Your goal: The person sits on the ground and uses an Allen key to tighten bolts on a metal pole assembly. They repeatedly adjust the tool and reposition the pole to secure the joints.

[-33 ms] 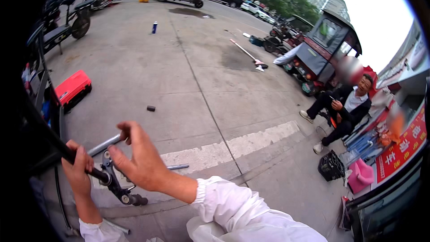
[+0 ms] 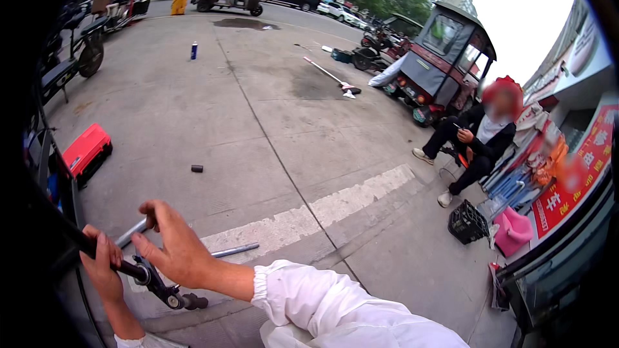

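Observation:
My left hand [image 2: 104, 267] is wrapped round a long black tube [image 2: 132, 270] at the lower left. A dark metal bracket [image 2: 160, 289] with round bolt ends joins the tube's lower end. Over the bracket, my right hand [image 2: 184, 254] has its thumb and fingers spread and curved, with nothing visible between them. A silver metal tube [image 2: 131, 233] runs behind its fingertips; whether they touch it I cannot tell. Another silver tube [image 2: 235, 250] shows beyond my right wrist, partly hidden by the hand. A brown knobbed end [image 2: 195, 301] sticks out below the bracket.
A red case [image 2: 87, 148] stands at the left, with a short dark cylinder [image 2: 196, 168] on the pavement. Further off are a blue can [image 2: 193, 50] and a broom [image 2: 329, 74]. At right a person [image 2: 480, 135] sits near a black crate [image 2: 467, 222] and a pink chair-shaped item [image 2: 514, 231].
The whole view has shifted, so the surroundings sit further left. My right hand appears lower, still spread over the bracket. My left hand keeps its hold on the black tube.

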Motion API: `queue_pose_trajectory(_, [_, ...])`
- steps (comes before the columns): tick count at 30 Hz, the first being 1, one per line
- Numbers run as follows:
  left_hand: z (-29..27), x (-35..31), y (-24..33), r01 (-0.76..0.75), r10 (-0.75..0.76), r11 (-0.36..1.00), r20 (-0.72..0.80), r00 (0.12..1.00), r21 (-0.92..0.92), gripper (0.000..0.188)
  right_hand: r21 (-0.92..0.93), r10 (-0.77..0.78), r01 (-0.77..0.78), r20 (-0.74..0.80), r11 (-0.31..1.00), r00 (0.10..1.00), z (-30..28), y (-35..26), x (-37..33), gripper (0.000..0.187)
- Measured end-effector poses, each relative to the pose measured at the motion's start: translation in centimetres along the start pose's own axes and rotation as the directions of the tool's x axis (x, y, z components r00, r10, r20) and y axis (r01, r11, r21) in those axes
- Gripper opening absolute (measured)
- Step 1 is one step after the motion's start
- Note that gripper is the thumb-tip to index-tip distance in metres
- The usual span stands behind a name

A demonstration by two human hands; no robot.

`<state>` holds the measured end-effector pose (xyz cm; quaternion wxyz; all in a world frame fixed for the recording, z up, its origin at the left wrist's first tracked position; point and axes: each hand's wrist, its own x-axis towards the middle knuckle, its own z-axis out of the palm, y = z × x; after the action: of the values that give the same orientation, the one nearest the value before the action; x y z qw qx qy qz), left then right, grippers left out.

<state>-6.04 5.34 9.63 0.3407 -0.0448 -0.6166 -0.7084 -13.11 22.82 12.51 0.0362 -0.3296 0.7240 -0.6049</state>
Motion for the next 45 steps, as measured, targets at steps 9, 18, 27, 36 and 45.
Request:
queue_pose_trajectory(9, [-2.4,-1.2,-5.2,0.108,-0.105,0.987,-0.031,0.994,0.122,0.019,0.163,-0.199,0.199,-0.016,0.966,0.98,4.0,2.6,2.8,0.021])
queue_pose_trajectory(18, [-3.5,-2.1,-6.7,0.073,-0.05,0.983,-0.14,0.989,0.167,0.029,0.353,-0.075,0.042,0.08,0.935,0.994,4.5,2.5,2.7,0.02])
queue_pose_trajectory(27, [-2.9,-2.3,-6.5,0.07,-0.037,0.983,-0.195,0.98,0.167,0.027,0.4,-0.1,0.075,0.042,0.913,0.994,5.1,3.1,2.2,0.019])
queue_pose_trajectory(36, [-3.6,-2.7,-6.9,0.115,-0.097,0.986,-0.144,0.985,0.121,0.025,0.186,-0.084,0.098,-0.082,0.978,0.993,6.1,3.8,2.4,0.015])
queue_pose_trajectory(45, [-2.8,-2.3,-6.5,0.17,-0.153,0.975,-0.127,0.98,0.142,0.027,0.222,0.01,0.02,-0.133,0.975,0.991,6.6,4.8,3.8,0.016])
